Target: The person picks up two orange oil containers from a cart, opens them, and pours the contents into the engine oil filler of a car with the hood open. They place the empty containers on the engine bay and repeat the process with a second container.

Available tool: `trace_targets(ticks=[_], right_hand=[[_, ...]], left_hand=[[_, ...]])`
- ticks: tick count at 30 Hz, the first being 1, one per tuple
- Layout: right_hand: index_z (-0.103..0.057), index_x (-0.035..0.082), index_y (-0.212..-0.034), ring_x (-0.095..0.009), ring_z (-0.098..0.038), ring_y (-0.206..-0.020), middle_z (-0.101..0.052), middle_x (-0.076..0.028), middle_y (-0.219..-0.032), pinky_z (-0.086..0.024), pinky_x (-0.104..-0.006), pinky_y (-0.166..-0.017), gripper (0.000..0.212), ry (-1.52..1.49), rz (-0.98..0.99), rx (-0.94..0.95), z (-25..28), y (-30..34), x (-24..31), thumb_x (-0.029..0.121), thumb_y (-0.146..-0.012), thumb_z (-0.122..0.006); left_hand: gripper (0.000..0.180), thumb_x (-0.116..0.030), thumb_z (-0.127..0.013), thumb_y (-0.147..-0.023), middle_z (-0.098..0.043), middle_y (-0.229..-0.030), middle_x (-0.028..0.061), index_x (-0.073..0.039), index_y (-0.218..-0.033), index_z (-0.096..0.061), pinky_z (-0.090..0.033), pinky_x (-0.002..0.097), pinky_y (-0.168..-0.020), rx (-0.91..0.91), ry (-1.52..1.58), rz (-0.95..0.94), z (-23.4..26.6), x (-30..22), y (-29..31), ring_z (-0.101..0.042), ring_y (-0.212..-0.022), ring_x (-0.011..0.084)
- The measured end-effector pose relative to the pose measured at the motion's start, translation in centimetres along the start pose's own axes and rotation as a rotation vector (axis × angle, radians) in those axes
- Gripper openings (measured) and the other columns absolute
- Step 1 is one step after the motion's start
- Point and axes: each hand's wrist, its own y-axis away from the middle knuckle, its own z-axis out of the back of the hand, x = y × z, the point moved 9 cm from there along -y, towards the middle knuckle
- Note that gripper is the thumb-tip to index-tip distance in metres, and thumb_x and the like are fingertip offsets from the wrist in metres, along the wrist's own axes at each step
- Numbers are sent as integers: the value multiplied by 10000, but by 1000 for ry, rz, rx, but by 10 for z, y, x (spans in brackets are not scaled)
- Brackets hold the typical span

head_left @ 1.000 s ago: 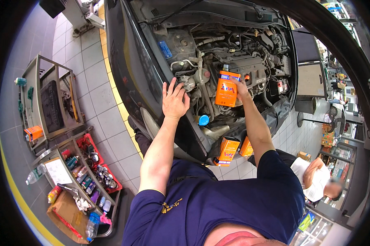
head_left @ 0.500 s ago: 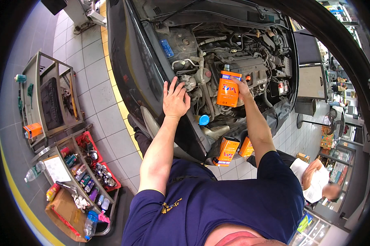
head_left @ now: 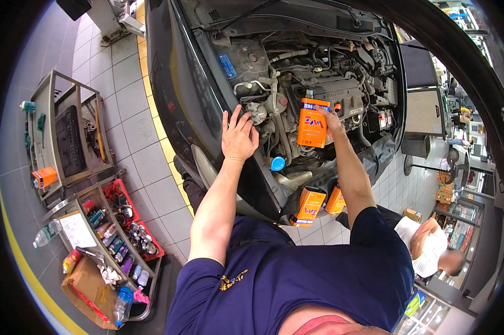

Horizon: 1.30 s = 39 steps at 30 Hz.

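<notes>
My right hand [head_left: 332, 120] is closed round the side of an orange oil can [head_left: 312, 129] with a dark blue band, held above the engine [head_left: 330, 92]. The can's short neck points away from me, toward the engine cover; I cannot tell whether oil is flowing. Fingers spread, my left hand [head_left: 240, 135] lies on the edge of the black fender [head_left: 176, 95], beside hoses and a reservoir. Nothing is in that hand. A round blue cap [head_left: 277, 163] sits near the front of the engine bay. Two more orange cans, one at the left [head_left: 306, 207] and one at the right [head_left: 336, 200], stand at the car's front.
To the left, a metal cart [head_left: 73, 134] carries another orange can [head_left: 44, 177]. Nearer, a tool trolley [head_left: 104, 245] holds bottles, spray cans and red trays [head_left: 146, 240]. The raised hood [head_left: 458, 50] arches at the upper right. A person in white [head_left: 422, 245] is at the right.
The orange can in my right hand has shifted slightly toward me and turned a little. My left hand has stayed in place on the fender.
</notes>
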Motion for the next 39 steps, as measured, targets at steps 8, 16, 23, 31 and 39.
trace_targets(ticks=[8, 16, 23, 31, 39], right_hand=[[-747, -25, -1318, -262, -876, -948, -863, -137, -1163, -735, -434, -813, 454, 52, -53, -67, 1, 8, 2, 233, -1015, -964], [-744, -35, -1318, -263, -877, -939, -863, -141, -1152, -738, -442, -802, 461, 53, -48, -53, -3, 13, 5, 233, -1013, -963], [-761, -33, -1324, -269, -877, -936, -867, -143, -1155, -737, -445, -809, 470, 64, -108, -64, 3, 11, 0, 230, -998, -975], [-742, -47, -1310, -263, -870, -911, -866, -146, -1124, -733, -442, -797, 499, 86, -99, -44, 2, 10, 4, 243, -987, -987], [-452, -62, -1617, -282, -854, -998, -818, -168, -1224, -729, -481, -842, 931, 72, -143, -100, 13, 1, -2, 237, -946, -1023]], left_hand=[[223, -179, -738, -972, -799, -1403, 48, -59, -1110, -866, -271, 614, -1439, -1, 5, 1, 0, 0, 0, -544, -1632, 320], [222, -181, -733, -972, -800, -1407, 48, -62, -1108, -862, -275, 615, -1438, 1, 3, 4, 0, 0, 0, -548, -1630, 322], [227, -181, -735, -965, -800, -1414, 43, -66, -1110, -864, -272, 614, -1441, 0, 3, 4, 0, 0, 0, -543, -1632, 318], [230, -181, -735, -966, -798, -1412, 40, -68, -1118, -864, -265, 608, -1443, 8, 1, 6, -1, 1, 0, -539, -1635, 316], [227, -179, -731, -969, -786, -1417, 38, -71, -1124, -857, -266, 610, -1443, 21, -10, 4, -2, 2, 1, -527, -1644, 313]])
